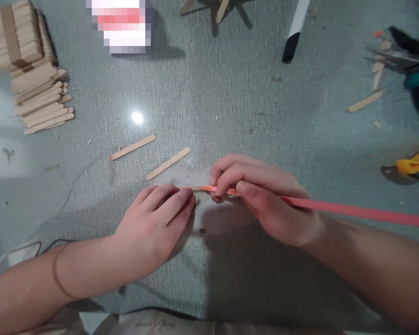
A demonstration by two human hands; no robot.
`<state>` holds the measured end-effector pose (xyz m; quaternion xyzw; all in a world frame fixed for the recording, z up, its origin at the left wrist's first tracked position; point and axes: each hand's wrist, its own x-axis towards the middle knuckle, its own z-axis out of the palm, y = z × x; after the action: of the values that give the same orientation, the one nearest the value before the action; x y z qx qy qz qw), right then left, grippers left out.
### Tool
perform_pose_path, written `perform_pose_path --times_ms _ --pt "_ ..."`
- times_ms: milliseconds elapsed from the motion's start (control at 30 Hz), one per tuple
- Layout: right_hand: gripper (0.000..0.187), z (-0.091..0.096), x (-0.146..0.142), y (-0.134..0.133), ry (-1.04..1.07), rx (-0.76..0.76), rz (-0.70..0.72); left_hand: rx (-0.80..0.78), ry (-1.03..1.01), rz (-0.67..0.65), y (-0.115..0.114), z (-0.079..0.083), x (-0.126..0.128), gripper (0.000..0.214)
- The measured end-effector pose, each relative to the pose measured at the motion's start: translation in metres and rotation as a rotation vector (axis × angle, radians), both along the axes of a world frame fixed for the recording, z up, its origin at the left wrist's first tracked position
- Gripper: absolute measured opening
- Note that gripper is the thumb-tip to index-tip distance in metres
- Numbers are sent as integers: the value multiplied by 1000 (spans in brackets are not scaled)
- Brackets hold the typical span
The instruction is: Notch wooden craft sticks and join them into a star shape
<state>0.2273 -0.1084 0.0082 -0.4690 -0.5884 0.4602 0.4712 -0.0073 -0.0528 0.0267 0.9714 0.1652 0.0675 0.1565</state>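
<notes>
Near the middle of the view, my left hand [157,216] is closed, fingertips pinched on a thin wooden craft stick [194,189], most of which its fingers hide. A long pinkish-orange strip [356,210] runs from the right edge, under my right wrist, to the end of that stick. My right hand [268,197] pinches the strip between thumb and fingers; its material is not clear. Strip and stick meet in the small gap between the hands. Just above my left hand, two loose craft sticks [168,164] lie slanted on the table.
Upper left holds a banded bundle of craft sticks [17,35] and a loose pile [43,104]. A blurred white-and-red item [120,23] stands at the top. A black-and-white rod [295,32] lies upper right. Pliers [417,74] and a yellow-handled tool [417,163] sit far right.
</notes>
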Motion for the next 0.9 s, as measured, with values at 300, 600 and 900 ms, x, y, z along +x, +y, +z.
perform_pose_path --times_ms 300,600,900 --pt "14 2 -2 2 -217 104 -40 -14 4 1 0 1 -3 31" --pt "21 4 -4 -2 -290 126 -75 -23 -19 10 -2 -1 -3 32" --pt "25 4 -7 -3 -285 121 -91 -15 8 1 1 1 -3 32"
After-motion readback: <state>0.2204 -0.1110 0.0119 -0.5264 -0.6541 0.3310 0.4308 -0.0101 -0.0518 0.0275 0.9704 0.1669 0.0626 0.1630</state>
